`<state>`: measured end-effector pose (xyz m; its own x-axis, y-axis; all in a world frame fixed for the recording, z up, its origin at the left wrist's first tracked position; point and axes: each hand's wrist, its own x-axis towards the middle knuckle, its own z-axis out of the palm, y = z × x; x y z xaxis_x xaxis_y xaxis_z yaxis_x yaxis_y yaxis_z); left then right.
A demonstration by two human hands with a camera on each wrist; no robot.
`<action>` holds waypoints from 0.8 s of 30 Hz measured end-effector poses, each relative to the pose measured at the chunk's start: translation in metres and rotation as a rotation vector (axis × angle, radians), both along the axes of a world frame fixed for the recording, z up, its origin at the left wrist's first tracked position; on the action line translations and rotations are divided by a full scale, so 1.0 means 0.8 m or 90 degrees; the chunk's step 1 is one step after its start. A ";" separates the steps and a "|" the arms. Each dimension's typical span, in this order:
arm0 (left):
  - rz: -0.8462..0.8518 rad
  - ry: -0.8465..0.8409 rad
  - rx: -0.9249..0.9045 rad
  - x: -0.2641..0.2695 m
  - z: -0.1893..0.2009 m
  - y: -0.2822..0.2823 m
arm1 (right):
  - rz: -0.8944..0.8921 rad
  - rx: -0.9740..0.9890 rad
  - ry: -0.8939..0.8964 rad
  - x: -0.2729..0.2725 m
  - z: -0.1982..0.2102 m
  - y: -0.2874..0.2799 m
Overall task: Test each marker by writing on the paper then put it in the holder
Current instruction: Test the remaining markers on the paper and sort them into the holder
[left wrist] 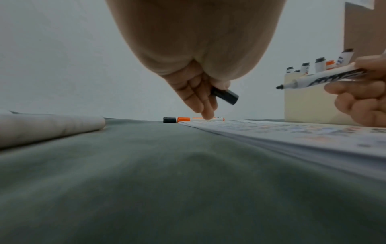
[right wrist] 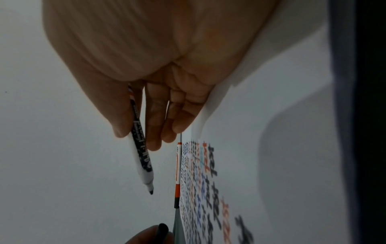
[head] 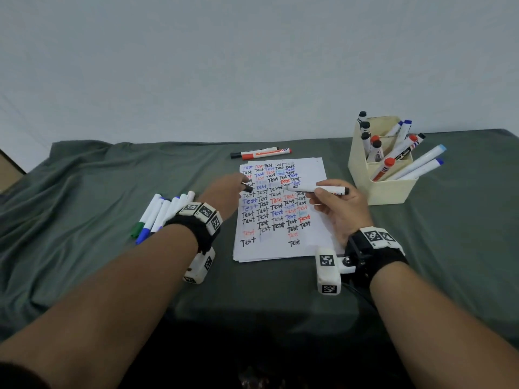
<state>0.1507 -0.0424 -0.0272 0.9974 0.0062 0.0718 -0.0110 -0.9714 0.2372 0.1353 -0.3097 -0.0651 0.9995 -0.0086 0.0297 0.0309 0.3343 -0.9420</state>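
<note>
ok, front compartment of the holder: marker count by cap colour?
red-capped marker: 1
light-blue-capped marker: 1
blue-capped marker: 1
Total: 3

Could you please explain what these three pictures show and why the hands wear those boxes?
No robot here: a person works bare-handed, and the boxes are cameras strapped to each wrist. The wide picture comes from a head camera; the other two look along each hand. The right hand holds an uncapped marker above the paper, which is covered in "Test" scribbles. The left hand pinches its black cap. On the green cloth lie a bunch of markers at the left and an orange one beyond the paper. The cream holder at the right is already nearly full.
</note>
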 end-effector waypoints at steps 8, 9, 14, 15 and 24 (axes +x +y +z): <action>-0.058 0.004 -0.151 -0.011 -0.004 -0.008 | 0.025 -0.067 -0.012 -0.002 -0.001 0.000; -0.069 0.008 -0.157 -0.012 -0.004 -0.008 | 0.029 -0.068 -0.014 -0.002 -0.001 0.001; -0.118 0.023 -0.152 -0.017 -0.003 -0.011 | 0.054 -0.054 -0.044 -0.005 -0.001 0.002; -0.130 0.031 -0.156 -0.018 -0.002 -0.012 | 0.061 -0.055 -0.050 -0.005 -0.002 0.002; -0.186 0.098 -0.122 -0.026 0.008 -0.029 | 0.092 -0.198 -0.061 -0.005 -0.001 0.004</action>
<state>0.1300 -0.0656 -0.0209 0.9581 -0.2812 -0.0542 -0.2309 -0.8706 0.4344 0.1313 -0.3068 -0.0657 0.9822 0.1570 0.1027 0.0976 0.0395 -0.9944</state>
